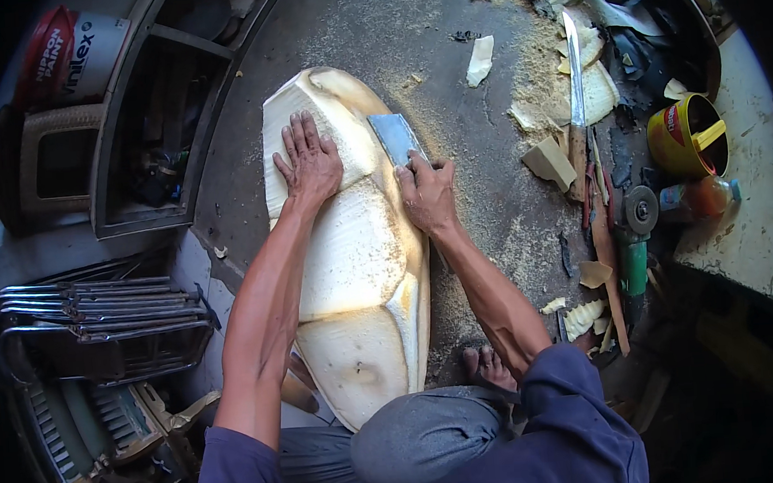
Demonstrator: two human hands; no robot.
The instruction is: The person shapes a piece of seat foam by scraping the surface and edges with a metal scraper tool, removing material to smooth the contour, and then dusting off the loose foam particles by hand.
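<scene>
A long cream-coloured foam seat pad (348,253), carved into panels with browned edges, lies lengthwise in front of me. Its near end reaches my knee. My left hand (311,158) rests flat on the pad's upper left part, fingers stretched out, holding nothing. At the pad's upper right edge, my right hand (428,190) grips a flat rectangular blue-grey sanding block (395,138). The block lies along that edge, its far end jutting past my fingers; its underside is hidden.
Foam dust and scraps (480,60) litter the dark floor (477,130). To the right are a long knife (574,71), an angle grinder (636,244), a yellow tin (688,139) and a bottle (698,198). A metal-framed shelf (154,123) and stacked metal frames (104,325) stand left.
</scene>
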